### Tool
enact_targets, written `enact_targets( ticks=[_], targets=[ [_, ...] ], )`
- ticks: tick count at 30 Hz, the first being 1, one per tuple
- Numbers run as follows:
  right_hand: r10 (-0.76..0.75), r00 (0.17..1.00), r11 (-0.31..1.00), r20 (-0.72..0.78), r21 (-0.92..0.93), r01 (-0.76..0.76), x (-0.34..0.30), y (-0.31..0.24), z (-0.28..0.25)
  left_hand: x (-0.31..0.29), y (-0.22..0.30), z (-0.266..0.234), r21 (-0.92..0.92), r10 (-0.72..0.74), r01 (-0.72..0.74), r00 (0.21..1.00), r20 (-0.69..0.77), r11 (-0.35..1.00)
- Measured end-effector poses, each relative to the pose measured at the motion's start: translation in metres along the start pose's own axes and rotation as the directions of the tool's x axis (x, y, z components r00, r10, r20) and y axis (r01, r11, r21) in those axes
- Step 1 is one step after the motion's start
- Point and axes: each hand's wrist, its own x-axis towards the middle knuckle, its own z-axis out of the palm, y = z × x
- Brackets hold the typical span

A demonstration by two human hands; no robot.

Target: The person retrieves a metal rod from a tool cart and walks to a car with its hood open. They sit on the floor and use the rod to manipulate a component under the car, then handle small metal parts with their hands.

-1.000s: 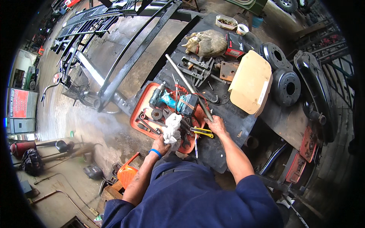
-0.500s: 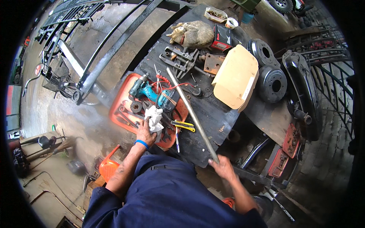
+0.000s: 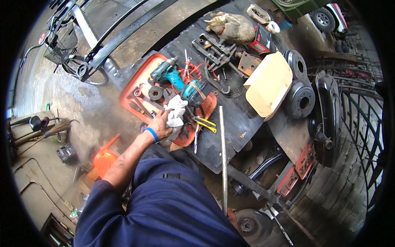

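Note:
My left hand (image 3: 161, 126), with a blue wristband, is closed on a crumpled white paper or cloth (image 3: 177, 110) above an orange tray (image 3: 126, 95). In the tray lie a teal cordless drill (image 3: 173, 79), several wrenches and a round dark metal part (image 3: 155, 93). A yellow utility knife (image 3: 206, 124) and a thin white stick like a toothbrush (image 3: 196, 140) lie at the tray's right edge. Beside my right hip, my right hand (image 3: 232, 218) grips the lower end of a long metal pipe (image 3: 223, 160); my body hides part of that hand.
Across the dark table (image 3: 236, 115) lie a cat (image 3: 233, 28), a black metal puller (image 3: 214, 51), a rusty plate (image 3: 249, 63), tan cardboard (image 3: 269, 85) and brake drums (image 3: 303, 101). An orange chair (image 3: 106, 160) stands at lower left, a wheel (image 3: 248, 224) at lower right.
My right hand has drawn the pipe toward my body and off the tray side, now pointing nearly straight away from me. My left hand still holds the white wad. The view has shifted.

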Motion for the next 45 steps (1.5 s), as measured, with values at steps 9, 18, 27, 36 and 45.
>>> enact_targets(
  ticks=[9,18,27,36,45],
  targets=[
    [0.101,0.989,0.993,-0.111,0.068,-0.094,-0.039,-0.123,0.065,-0.010,-0.002,-0.013,-0.255,0.103,-0.229,0.899,-0.426,0.939],
    [-0.191,0.974,0.961,-0.124,0.180,0.211,-0.051,-0.227,0.199,-0.051,-0.076,-0.064,-0.281,-0.070,-0.007,0.962,-0.262,0.960],
    [-0.205,0.925,0.937,0.321,-0.210,0.281,-0.047,-0.349,0.360,-0.225,-0.276,-0.149,-0.547,-0.028,-0.139,0.958,-0.285,0.826],
    [0.111,0.779,0.644,0.617,-0.642,0.417,0.046,-0.513,0.584,-0.408,-0.531,-0.099,-0.772,-0.947,0.620,0.310,0.078,0.140],
    [0.249,0.841,0.293,0.480,-0.865,0.407,0.149,-0.639,0.869,-0.472,-0.545,-0.023,-0.824,-0.831,0.238,0.100,0.547,-0.514]
  ],
)
